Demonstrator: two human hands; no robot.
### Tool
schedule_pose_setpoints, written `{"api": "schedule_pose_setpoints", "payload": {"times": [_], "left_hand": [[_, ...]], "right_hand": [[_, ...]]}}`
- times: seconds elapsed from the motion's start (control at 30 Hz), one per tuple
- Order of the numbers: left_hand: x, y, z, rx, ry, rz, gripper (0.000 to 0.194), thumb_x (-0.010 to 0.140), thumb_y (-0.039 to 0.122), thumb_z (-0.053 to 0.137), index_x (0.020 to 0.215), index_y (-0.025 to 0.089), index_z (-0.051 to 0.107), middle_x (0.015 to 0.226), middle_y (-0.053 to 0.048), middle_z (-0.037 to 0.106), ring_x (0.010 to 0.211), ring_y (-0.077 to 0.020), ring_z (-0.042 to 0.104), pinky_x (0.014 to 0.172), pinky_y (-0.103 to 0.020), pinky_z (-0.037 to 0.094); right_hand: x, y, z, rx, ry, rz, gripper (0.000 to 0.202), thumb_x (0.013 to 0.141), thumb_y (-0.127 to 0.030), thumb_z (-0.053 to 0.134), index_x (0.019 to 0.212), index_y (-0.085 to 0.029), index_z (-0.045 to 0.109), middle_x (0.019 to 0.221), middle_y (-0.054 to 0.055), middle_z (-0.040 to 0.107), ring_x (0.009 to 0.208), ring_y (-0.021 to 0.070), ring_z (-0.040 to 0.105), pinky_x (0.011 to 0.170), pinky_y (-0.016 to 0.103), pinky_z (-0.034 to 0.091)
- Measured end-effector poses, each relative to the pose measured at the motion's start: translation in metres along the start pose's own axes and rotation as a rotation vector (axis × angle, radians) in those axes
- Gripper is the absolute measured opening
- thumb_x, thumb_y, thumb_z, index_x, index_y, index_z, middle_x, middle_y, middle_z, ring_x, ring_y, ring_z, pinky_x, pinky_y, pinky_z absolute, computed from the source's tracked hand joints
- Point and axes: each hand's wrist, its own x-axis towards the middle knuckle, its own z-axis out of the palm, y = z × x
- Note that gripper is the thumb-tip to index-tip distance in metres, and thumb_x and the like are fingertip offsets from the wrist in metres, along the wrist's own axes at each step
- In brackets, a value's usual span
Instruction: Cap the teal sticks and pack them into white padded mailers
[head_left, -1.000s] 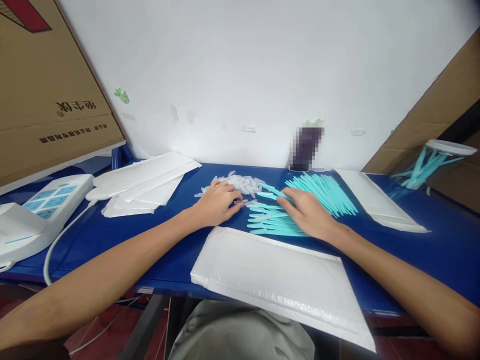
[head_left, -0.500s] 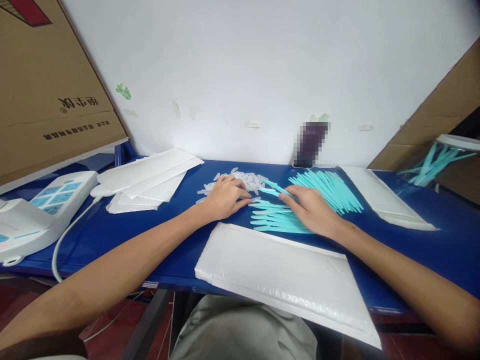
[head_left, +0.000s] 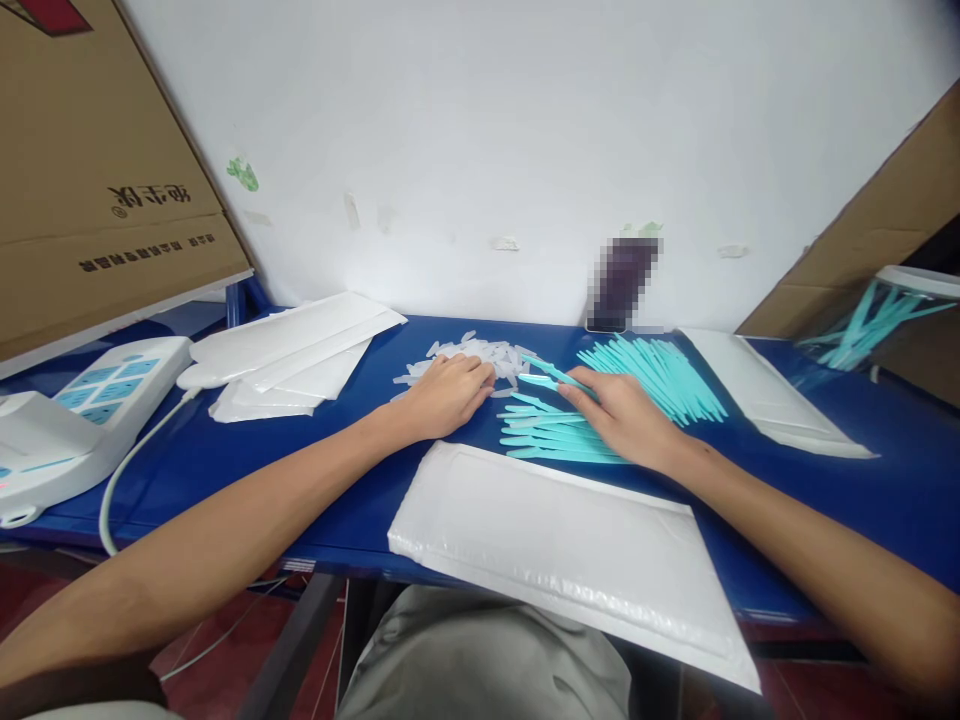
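Observation:
Turquoise eyebrow razors (head_left: 541,382) stick out to the left from my right hand (head_left: 628,415), pinched between thumb and fingers; at least two show. Beneath that hand lies a row of similar razors (head_left: 544,441), partly covered by it. My left hand (head_left: 451,392) is closed, its fingers curled down at the near edge of a pile of small translucent plastic caps (head_left: 495,354). Whatever the left fingers hold is hidden. A larger heap of turquoise razors (head_left: 660,380) lies just beyond my right hand.
A white padded mailer (head_left: 555,540) overhangs the front edge of the blue table (head_left: 337,480). More white mailers (head_left: 300,350) lie left, another mailer (head_left: 772,395) right. A power strip (head_left: 112,400) with a white cable, a leaning phone (head_left: 622,285) and a clear tub (head_left: 885,320) of razors surround the area.
My left hand has drawn slightly back to the left, and its thumb and fingers have curled in more closely. My right hand keeps its grip on the razors in nearly the same place.

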Motion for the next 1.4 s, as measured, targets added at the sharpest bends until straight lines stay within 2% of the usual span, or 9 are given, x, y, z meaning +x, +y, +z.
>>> {"api": "schedule_pose_setpoints", "payload": {"times": [0.2, 0.37, 0.5, 0.63, 0.77, 0.9, 1.03, 1.13, 1.4], "left_hand": [[0.002, 0.002, 0.006, -0.092, 0.078, 0.008, 0.031, 0.104, 0.020, 0.029, 0.116, 0.011, 0.056, 0.104, -0.014, 0.063, 0.097, -0.0242, 0.059, 0.088, -0.038, 0.046], [0.006, 0.005, 0.009, -0.050, 0.014, -0.043, 0.041, 0.106, 0.039, 0.038, 0.124, 0.018, 0.069, 0.095, -0.012, 0.066, 0.089, -0.0267, 0.062, 0.082, -0.041, 0.048], [0.007, 0.004, 0.008, -0.099, 0.035, -0.101, 0.033, 0.102, 0.036, 0.049, 0.107, 0.021, 0.078, 0.089, -0.010, 0.070, 0.088, -0.0267, 0.063, 0.080, -0.040, 0.049], [0.006, 0.001, 0.005, -0.162, 0.052, -0.172, 0.020, 0.096, 0.031, 0.059, 0.095, 0.020, 0.076, 0.090, -0.008, 0.072, 0.089, -0.0263, 0.063, 0.081, -0.040, 0.049], [0.006, -0.003, -0.001, -0.234, -0.020, -0.206, 0.017, 0.094, 0.029, 0.061, 0.093, 0.019, 0.074, 0.088, -0.007, 0.072, 0.082, -0.0230, 0.063, 0.077, -0.037, 0.047], [0.004, -0.004, -0.006, -0.217, -0.092, -0.156, 0.017, 0.095, 0.029, 0.059, 0.092, 0.018, 0.071, 0.082, -0.006, 0.070, 0.084, -0.0243, 0.063, 0.079, -0.038, 0.046], [-0.001, 0.001, -0.004, -0.127, -0.022, -0.102, 0.019, 0.099, 0.028, 0.051, 0.095, 0.015, 0.064, 0.096, -0.011, 0.069, 0.095, -0.0268, 0.061, 0.085, -0.040, 0.046], [-0.004, 0.006, -0.004, -0.106, 0.055, -0.072, 0.024, 0.103, 0.030, 0.042, 0.097, 0.015, 0.059, 0.098, -0.013, 0.066, 0.092, -0.0256, 0.058, 0.084, -0.040, 0.046], [-0.007, 0.018, -0.016, -0.463, 0.246, 0.087, 0.030, 0.107, 0.031, 0.035, 0.081, 0.020, 0.045, 0.072, 0.001, 0.052, 0.063, -0.0132, 0.045, 0.066, -0.030, 0.038]], "right_hand": [[0.000, -0.003, -0.001, 0.006, 0.005, 0.012, 0.033, 0.103, -0.045, 0.039, 0.082, -0.024, 0.052, 0.064, -0.001, 0.056, 0.060, 0.0183, 0.053, 0.063, 0.031, 0.035], [0.000, -0.005, -0.003, 0.000, 0.061, 0.027, 0.036, 0.103, -0.045, 0.041, 0.073, -0.025, 0.042, 0.057, -0.002, 0.049, 0.053, 0.0176, 0.047, 0.059, 0.031, 0.031], [-0.001, -0.006, -0.004, -0.025, 0.048, 0.023, 0.033, 0.103, -0.045, 0.039, 0.077, -0.025, 0.042, 0.059, -0.002, 0.050, 0.055, 0.0186, 0.048, 0.059, 0.032, 0.030], [-0.003, -0.007, -0.005, 0.010, 0.051, -0.003, 0.030, 0.103, -0.043, 0.039, 0.080, -0.025, 0.042, 0.060, -0.003, 0.048, 0.054, 0.0174, 0.045, 0.059, 0.032, 0.030], [-0.003, -0.006, -0.005, 0.098, 0.069, -0.061, 0.034, 0.103, -0.044, 0.040, 0.075, -0.025, 0.039, 0.060, -0.004, 0.043, 0.054, 0.0154, 0.042, 0.060, 0.031, 0.031], [-0.002, -0.002, -0.006, 0.070, 0.047, -0.079, 0.034, 0.103, -0.045, 0.041, 0.077, -0.024, 0.044, 0.062, -0.004, 0.044, 0.056, 0.0152, 0.044, 0.061, 0.031, 0.033], [-0.002, -0.001, -0.010, 0.043, 0.083, -0.049, 0.026, 0.102, -0.044, 0.044, 0.087, -0.024, 0.050, 0.065, -0.003, 0.050, 0.059, 0.0160, 0.047, 0.063, 0.031, 0.034], [-0.003, -0.003, -0.012, 0.020, 0.112, -0.037, 0.027, 0.101, -0.043, 0.046, 0.082, -0.024, 0.048, 0.063, -0.004, 0.048, 0.056, 0.0151, 0.043, 0.060, 0.031, 0.033], [-0.004, -0.006, -0.008, 0.070, 0.115, -0.061, 0.033, 0.101, -0.045, 0.048, 0.077, -0.023, 0.045, 0.063, -0.005, 0.045, 0.055, 0.0124, 0.041, 0.058, 0.029, 0.032]]}}
